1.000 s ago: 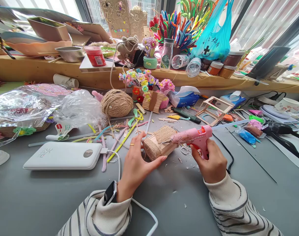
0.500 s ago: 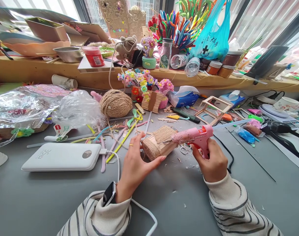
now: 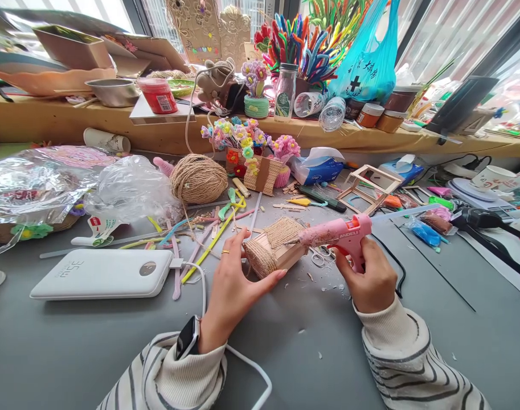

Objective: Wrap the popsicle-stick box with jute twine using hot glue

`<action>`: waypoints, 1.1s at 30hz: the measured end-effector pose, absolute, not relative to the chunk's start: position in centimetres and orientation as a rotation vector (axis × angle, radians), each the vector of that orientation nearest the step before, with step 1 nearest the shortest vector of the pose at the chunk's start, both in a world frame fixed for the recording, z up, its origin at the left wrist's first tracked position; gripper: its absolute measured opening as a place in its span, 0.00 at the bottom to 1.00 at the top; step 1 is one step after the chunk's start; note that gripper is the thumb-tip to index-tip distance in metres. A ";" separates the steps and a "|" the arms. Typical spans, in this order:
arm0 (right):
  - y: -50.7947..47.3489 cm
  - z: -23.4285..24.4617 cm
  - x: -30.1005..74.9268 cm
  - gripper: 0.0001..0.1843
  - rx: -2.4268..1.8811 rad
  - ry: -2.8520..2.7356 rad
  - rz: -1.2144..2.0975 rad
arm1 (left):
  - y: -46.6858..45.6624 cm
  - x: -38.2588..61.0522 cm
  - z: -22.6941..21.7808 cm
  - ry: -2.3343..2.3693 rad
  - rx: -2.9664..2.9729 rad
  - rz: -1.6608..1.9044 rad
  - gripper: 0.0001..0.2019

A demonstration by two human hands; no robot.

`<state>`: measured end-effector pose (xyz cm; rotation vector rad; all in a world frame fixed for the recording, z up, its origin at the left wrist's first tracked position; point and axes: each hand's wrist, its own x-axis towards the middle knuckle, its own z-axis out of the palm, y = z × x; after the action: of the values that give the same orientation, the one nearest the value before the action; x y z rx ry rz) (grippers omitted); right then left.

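My left hand [image 3: 238, 285] is closed around the near end of a small wooden box [image 3: 290, 256] partly wrapped in twine, thumb along the front and fingers behind. Bands of twine cover its near end and its top, with bare wood between them. In my right hand [image 3: 368, 276] is a pink hot glue gun [image 3: 334, 232], its nozzle pointing left at the top of the box. A glue stick [image 3: 407, 213] sticks out of the gun's back. From the ball of twine [image 3: 199, 179], a strand runs toward the box.
A white power bank [image 3: 101, 274] with a cable lies left of my hands. Pipe cleaners [image 3: 212, 245], scissors [image 3: 319, 257], a wooden frame [image 3: 368, 188] and a tissue pack [image 3: 319, 165] are scattered behind. Jars and a blue bag [image 3: 366, 74] stand on the ledge.
The camera view has shifted slightly, so the background sits a little further left. Both hands keep their grips, and the glue gun stays over the box.
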<state>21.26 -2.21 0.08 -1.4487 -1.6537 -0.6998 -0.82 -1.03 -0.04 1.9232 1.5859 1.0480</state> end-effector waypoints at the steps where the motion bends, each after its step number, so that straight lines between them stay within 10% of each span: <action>1: -2.2 0.1 21.3 0.07 -1.450 -1.652 -0.698 | -1.0 -0.8 -0.1 1.588 1.922 1.048 0.39; 33: -2.4 0.4 22.1 0.07 -1.446 -1.620 -0.776 | -1.0 -0.8 0.1 1.600 1.931 1.036 0.38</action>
<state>22.06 -2.37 0.40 -1.4459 -1.6198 -0.7756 -0.81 -1.05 0.05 1.9311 1.6005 1.0357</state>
